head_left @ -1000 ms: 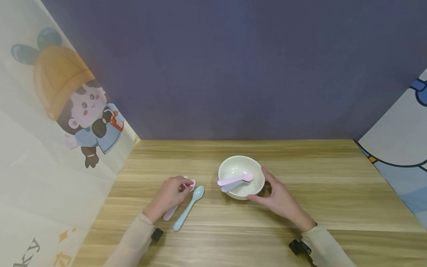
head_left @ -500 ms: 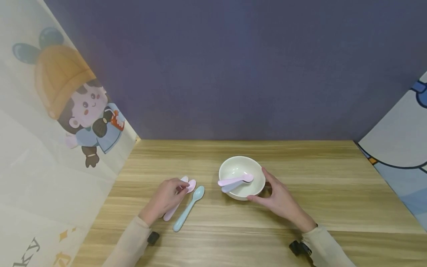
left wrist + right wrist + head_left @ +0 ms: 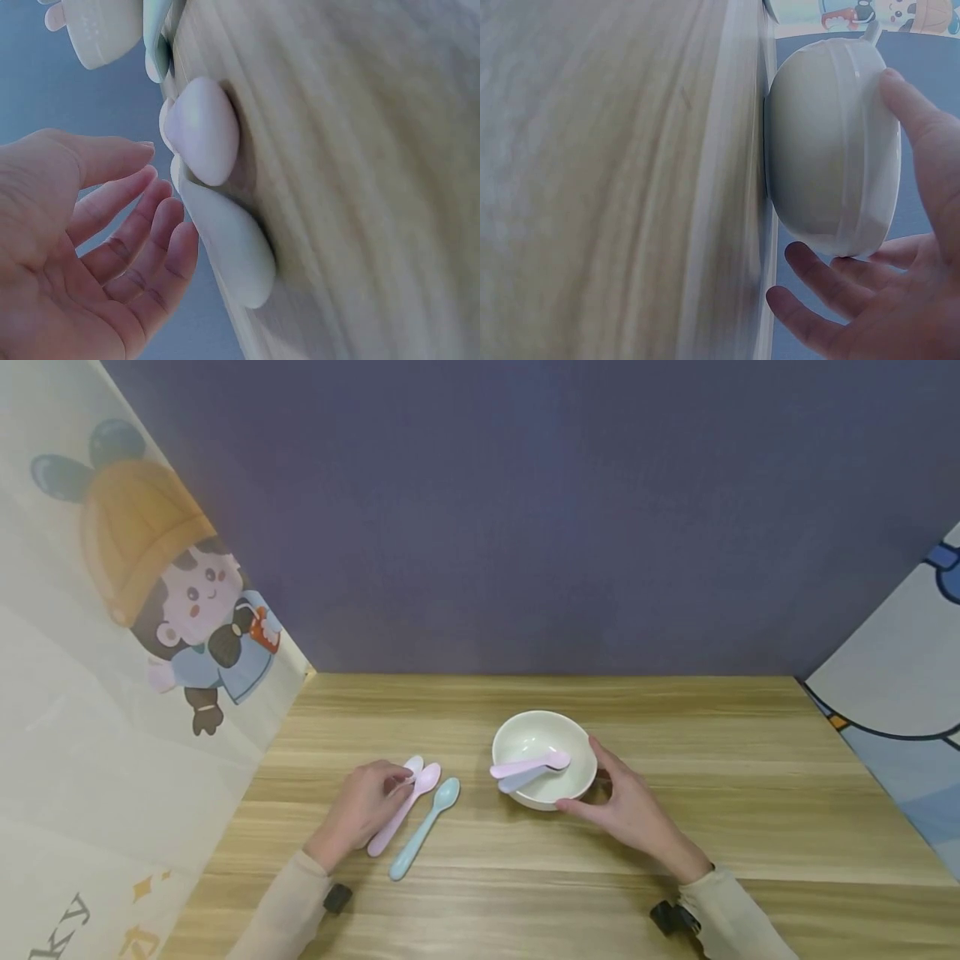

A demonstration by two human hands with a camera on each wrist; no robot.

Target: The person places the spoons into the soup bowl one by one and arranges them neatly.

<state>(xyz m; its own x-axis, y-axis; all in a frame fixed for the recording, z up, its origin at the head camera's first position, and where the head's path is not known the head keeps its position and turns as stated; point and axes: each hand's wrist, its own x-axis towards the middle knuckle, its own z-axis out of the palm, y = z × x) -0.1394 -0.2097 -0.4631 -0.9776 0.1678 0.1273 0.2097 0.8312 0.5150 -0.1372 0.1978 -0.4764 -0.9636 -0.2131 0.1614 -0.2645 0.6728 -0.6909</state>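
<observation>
My right hand (image 3: 630, 806) holds the white bowl (image 3: 525, 735) by its right side, thumb at the near edge and fingers at the far edge. A pink spoon (image 3: 521, 767) and a lavender spoon (image 3: 521, 779) lean in it, handles over the left rim. To the left, my left hand (image 3: 363, 810) hovers with loosely bent fingers over a whitish spoon (image 3: 414, 763), whose handle is hidden below it. Nothing shows between thumb and fingers in the left wrist view. Beside that spoon lie a second pink spoon (image 3: 427, 778) and a light blue spoon (image 3: 425, 831).
The wooden table (image 3: 712, 760) ends at a dark blue-grey panel (image 3: 555, 518) behind. A pale wall covering (image 3: 75, 760) with a cartoon figure rises on the left, and another printed panel (image 3: 900, 660) stands on the right. Each wrist carries a small black device.
My left hand has moved left and slightly toward me, off the pink spoon's bowl, uncovering more of the pink and whitish spoons. The right hand and bowl have stayed put.
</observation>
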